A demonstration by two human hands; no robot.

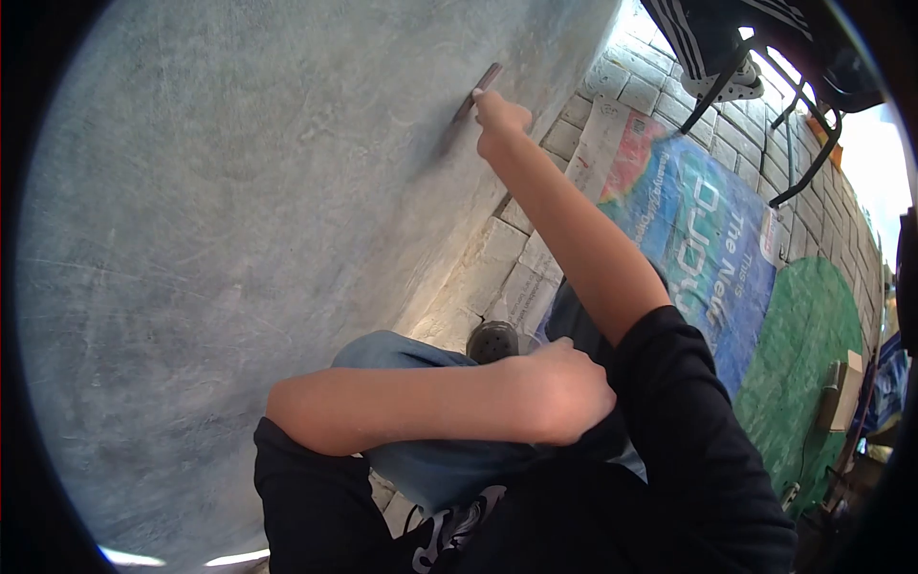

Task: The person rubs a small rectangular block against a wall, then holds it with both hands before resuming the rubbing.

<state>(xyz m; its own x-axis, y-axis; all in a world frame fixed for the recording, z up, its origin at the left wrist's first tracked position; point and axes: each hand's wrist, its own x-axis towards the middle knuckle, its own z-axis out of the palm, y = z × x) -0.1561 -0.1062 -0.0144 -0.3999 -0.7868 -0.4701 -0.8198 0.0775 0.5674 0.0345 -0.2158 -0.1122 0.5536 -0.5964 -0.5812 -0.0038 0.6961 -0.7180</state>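
Observation:
My right hand [501, 121] reaches out at the end of a stretched arm, closed around a thin, flat, brownish-grey finishing blade [491, 77]. Seen nearly edge-on, the blade lies along the smooth grey plastered wall [239, 191], low down near its foot. My left forearm crosses over my bent knees. The left hand [569, 392] is curled in beside my right leg, its back toward me and most of its fingers hidden; whatever it might hold is out of sight.
Light paving bricks [483, 273] run along the wall's base. A printed banner [703, 230] covers the ground to the right, with a green mat [808, 354] and a cardboard box [841, 390] beyond. A black-legged chair [732, 86] stands at upper right, next to another person's shoe [732, 88].

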